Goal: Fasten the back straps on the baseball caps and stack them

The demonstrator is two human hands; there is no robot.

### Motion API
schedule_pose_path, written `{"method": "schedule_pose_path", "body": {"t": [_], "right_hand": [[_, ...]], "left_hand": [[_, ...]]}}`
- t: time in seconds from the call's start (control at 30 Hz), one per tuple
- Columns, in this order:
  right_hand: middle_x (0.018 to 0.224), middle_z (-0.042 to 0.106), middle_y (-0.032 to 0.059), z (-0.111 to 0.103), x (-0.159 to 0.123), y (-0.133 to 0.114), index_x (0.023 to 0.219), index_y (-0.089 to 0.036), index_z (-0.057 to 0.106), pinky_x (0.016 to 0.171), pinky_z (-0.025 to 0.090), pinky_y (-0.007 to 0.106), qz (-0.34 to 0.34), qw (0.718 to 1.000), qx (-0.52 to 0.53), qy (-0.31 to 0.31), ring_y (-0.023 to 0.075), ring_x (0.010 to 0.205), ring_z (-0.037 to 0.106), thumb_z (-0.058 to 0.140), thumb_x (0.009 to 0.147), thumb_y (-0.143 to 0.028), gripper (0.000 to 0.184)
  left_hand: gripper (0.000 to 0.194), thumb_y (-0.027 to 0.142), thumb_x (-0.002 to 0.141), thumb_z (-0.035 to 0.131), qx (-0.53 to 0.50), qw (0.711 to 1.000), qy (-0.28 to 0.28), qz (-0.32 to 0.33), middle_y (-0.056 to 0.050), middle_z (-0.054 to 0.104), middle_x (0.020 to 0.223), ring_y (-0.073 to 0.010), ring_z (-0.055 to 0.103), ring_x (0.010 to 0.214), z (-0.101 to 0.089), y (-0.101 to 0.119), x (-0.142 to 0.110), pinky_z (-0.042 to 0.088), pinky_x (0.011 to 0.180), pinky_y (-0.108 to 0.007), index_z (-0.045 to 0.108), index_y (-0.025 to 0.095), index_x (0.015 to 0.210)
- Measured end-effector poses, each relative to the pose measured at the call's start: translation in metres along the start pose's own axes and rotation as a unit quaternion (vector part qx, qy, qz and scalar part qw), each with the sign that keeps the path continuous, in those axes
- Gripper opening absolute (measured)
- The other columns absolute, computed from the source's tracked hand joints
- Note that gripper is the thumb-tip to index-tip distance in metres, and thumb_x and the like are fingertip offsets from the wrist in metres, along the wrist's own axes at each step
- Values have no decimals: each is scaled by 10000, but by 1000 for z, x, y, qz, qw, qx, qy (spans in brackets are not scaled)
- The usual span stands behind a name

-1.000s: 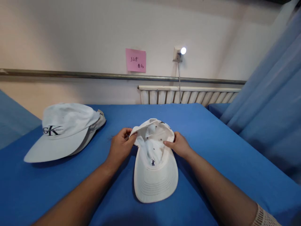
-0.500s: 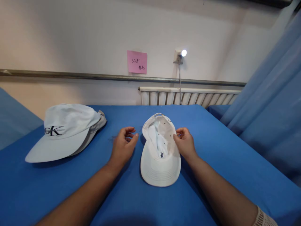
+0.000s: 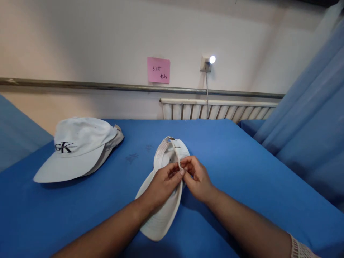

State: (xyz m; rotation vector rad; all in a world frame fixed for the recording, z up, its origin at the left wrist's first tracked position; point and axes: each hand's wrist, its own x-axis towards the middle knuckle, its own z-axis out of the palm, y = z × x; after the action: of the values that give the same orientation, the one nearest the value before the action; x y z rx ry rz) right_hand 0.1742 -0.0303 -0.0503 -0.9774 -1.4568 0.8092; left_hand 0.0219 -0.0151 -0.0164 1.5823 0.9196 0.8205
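Observation:
A white baseball cap (image 3: 163, 218) lies tilted on the blue-covered table (image 3: 236, 168), its brim toward me and its inside partly showing. The strap with its metal buckle is at the far end. My left hand (image 3: 165, 184) reaches across the cap and pinches its edge. From the other side my right hand (image 3: 196, 177) pinches the same edge, with the fingertips of both hands nearly meeting. The left hand and forearm cover part of the brim and crown.
To the left sits a white cap (image 3: 77, 138) with black letters, stacked on a greyish cap (image 3: 113, 142). Behind the table are a metal rail (image 3: 113, 86), a radiator (image 3: 199, 109) and a pink note (image 3: 158, 70). A blue curtain (image 3: 309, 122) hangs at right.
My left hand has moved right onto the cap and closed on its edge. The cap has turned and tipped, its brim swinging left and nearer. The small logo inside is now hidden.

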Motion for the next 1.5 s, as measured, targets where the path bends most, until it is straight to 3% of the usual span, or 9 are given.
{"method": "schedule_pose_path", "body": {"t": [0.17, 0.33, 0.47, 0.57, 0.8, 1.1, 1.3, 1.43, 1.5], "right_hand": [[886, 640, 19, -2, -5, -6, 1147, -235, 540, 749, 505, 309, -1, 993, 95, -73, 162, 806, 628, 522, 884, -196, 266], [877, 655, 21, -12, 7, 3, 1024, -226, 608, 772, 492, 318, 2, 994, 57, 98, 164, 810, 629, 542, 885, -255, 157], [908, 662, 45, -18, 18, 15, 951, -213, 612, 789, 496, 343, 87, 976, 64, 187, 188, 865, 633, 581, 831, -351, 185], [923, 670, 54, -19, 23, 23, 924, -217, 609, 762, 506, 349, 146, 972, 76, 168, 198, 863, 644, 591, 799, -416, 236], [1001, 678, 78, -25, 25, 42, 963, -207, 605, 735, 527, 329, 167, 968, 32, 186, 201, 884, 657, 588, 779, -410, 275], [858, 690, 32, -15, 19, 59, 944, -195, 636, 780, 510, 336, 143, 981, -60, 115, 185, 824, 641, 593, 789, -341, 217], [1003, 681, 65, -10, 19, 50, 992, -203, 659, 802, 518, 351, 108, 986, -93, 88, 204, 920, 639, 644, 795, -323, 231], [1152, 640, 69, -12, 21, 41, 1064, -223, 664, 911, 490, 388, 54, 986, -136, 75, 224, 1080, 597, 664, 757, -232, 307], [1217, 613, 76, -13, 20, 38, 1109, -229, 648, 957, 470, 410, 47, 984, -149, 90, 237, 1154, 566, 662, 754, -222, 355]], "left_hand": [[383, 365, 767, 746, -49, 999, 6, -15, -95, 726, 1044, -254, 666, 996, -2, 5, 0, 512, 872, -355, 672, 154, 1078], [405, 326, 727, 780, -166, 984, 52, -43, -77, 759, 914, -209, 695, 773, -22, 25, -2, 538, 689, -282, 697, 151, 1082], [466, 284, 750, 764, -253, 962, 98, -43, -56, 760, 901, -209, 713, 714, -46, 48, -4, 567, 636, -289, 644, 206, 1194], [376, 314, 836, 655, -257, 954, 147, -41, -39, 757, 922, -241, 727, 791, -58, 44, 3, 602, 680, -357, 618, 265, 1207], [154, 193, 742, 691, -253, 931, 148, -216, -88, 739, 768, -287, 731, 810, -53, -8, 28, 609, 725, -401, 644, 174, 887], [108, 242, 765, 504, -267, 915, 172, -247, -62, 710, 684, -250, 721, 778, -66, -11, 33, 598, 768, -369, 598, 205, 728], [198, 347, 811, 544, -292, 906, 137, -274, -80, 755, 786, -277, 722, 864, -44, -6, 29, 593, 769, -379, 677, 201, 820], [263, 416, 779, 648, -259, 929, 76, -252, -126, 759, 864, -305, 714, 896, -27, -9, 23, 588, 765, -402, 693, 167, 851], [308, 409, 743, 694, -165, 954, 128, -213, -157, 750, 952, -333, 696, 961, -29, -14, 23, 574, 802, -432, 692, 150, 908]]}}
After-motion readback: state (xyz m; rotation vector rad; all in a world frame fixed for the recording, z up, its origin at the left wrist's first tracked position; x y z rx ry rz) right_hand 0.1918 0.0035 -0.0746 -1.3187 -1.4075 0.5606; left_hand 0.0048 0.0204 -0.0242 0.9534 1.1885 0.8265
